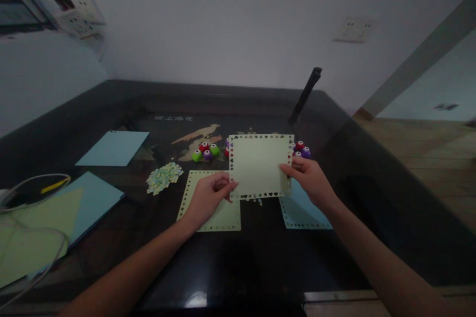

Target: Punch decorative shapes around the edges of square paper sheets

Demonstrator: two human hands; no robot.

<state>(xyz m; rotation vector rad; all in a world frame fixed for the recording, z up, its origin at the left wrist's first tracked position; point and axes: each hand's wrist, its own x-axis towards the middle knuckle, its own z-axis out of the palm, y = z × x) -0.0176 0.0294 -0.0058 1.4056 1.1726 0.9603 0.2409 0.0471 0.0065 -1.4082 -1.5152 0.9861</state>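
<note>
Between my two hands a pale green paper card (258, 166) is raised above the table, with small hearts, stars and other shapes punched along its edges. My left hand (211, 193) pinches its lower left corner, and my right hand (308, 176) pinches its right edge. Below and to the left lies another punched green card (223, 215), partly covered by my left hand. A punched blue card (301, 210) rests under my right hand. Several colourful craft punches (206, 151) in red, green and purple stand behind, some hidden by the raised card.
A heap of paper cut-outs (163, 177) lies left of the cards. Further left are a plain blue sheet (113, 148) and a stack of blue and green paper (94, 203), with a white cable (61, 242) across it. A black stick-like object (307, 93) stands at the back right.
</note>
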